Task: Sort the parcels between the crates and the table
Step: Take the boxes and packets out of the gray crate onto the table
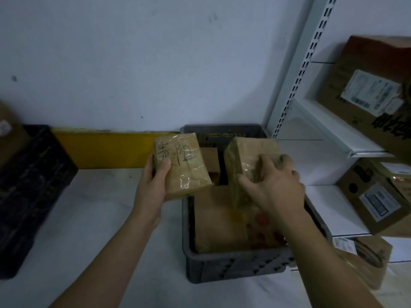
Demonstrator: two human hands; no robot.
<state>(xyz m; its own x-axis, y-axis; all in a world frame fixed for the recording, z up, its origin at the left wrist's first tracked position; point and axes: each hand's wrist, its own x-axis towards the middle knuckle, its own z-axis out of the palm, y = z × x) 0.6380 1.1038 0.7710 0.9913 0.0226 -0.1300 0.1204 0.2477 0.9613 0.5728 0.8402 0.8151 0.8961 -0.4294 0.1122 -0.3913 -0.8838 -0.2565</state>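
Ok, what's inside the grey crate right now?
The grey crate holds a large flat brown parcel and a small box at the back. The right hand and its parcel cover the rest.

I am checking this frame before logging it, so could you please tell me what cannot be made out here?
Head view only:
- Right-hand parcel: motion-blurred, partly covered by the right hand; any marking unreadable.
- Grey crate contents: the lower parcels are half hidden by both held parcels and the right arm.
- Black crate: cut off by the left edge, too dark to see inside.
- Shelf box labels: too small to read.
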